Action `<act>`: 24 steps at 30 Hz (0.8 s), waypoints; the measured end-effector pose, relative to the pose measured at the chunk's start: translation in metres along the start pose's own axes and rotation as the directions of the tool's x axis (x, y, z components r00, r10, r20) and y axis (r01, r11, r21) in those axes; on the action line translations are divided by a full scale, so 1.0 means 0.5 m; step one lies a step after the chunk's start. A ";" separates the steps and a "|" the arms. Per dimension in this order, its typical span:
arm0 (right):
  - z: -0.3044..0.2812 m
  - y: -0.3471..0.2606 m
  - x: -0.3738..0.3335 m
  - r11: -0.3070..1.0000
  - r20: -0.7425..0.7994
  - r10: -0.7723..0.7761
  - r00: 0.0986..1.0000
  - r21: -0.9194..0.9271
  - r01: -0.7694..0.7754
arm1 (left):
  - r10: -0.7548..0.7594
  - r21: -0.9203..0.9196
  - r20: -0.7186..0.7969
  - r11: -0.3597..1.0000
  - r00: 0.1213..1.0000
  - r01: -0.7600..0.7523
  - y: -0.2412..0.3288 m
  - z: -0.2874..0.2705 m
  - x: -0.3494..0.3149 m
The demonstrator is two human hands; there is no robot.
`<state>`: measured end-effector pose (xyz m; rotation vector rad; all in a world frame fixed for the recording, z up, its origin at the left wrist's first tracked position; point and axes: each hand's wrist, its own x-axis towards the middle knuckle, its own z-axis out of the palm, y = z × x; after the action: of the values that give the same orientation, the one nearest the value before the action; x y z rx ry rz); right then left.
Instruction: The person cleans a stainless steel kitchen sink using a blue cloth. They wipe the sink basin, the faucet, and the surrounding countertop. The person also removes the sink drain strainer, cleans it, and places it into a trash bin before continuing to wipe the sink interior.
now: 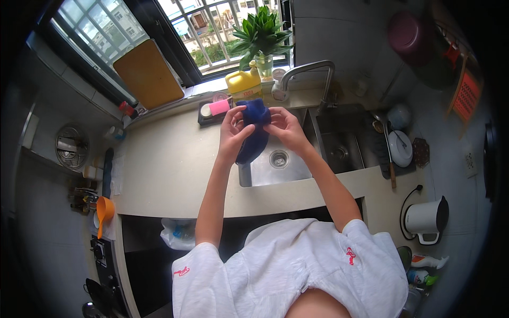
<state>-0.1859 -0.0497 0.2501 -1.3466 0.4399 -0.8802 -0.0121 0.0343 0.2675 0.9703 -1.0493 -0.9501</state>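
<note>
Both my arms reach forward over the left basin of the steel sink [281, 177]. My left hand [231, 133] pinches the left side of a dark blue piece of soft cloth [254, 139], fingers curled at its upper edge. On its right side, my right hand [287, 130] grips the same cloth with thumb and fingers. Its top is bunched between my hands, and the lower part hangs down over the basin's left edge. The cloth's exact kind is unclear. Just behind it stand a yellow jug [244, 82] and a pink sponge [219, 107] on a dark tray.
A curved faucet [324, 74] rises behind the second basin [342, 151]. Right of it are a white dish [400, 148] and a white kettle [424, 221]. A potted plant [261, 37] and a cutting board [148, 74] stand by the window. An orange ladle [105, 209] lies far left.
</note>
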 end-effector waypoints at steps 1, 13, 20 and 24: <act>0.006 -0.004 0.004 0.998 0.006 0.019 1.000 0.054 -0.020 | -0.030 -0.006 -0.012 1.000 0.999 0.030 0.006 -0.012 -0.001; 0.043 0.012 -0.001 0.981 -0.055 -0.076 0.996 0.176 0.085 | 0.076 0.258 -0.262 0.966 0.962 -0.006 -0.013 0.023 -0.034; 0.030 0.003 -0.006 0.986 -0.026 -0.163 0.986 0.019 0.164 | -0.209 -0.147 -0.095 0.970 0.973 0.194 -0.010 0.049 -0.015; 0.017 -0.035 -0.010 0.987 -0.085 -0.160 0.983 -0.033 0.158 | -0.210 -0.185 -0.076 0.964 0.975 0.193 0.005 0.017 -0.009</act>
<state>-0.1878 -0.0400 0.2678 -1.3852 0.4164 -1.0720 -0.0209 0.0376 0.2705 0.9772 -0.7820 -1.1334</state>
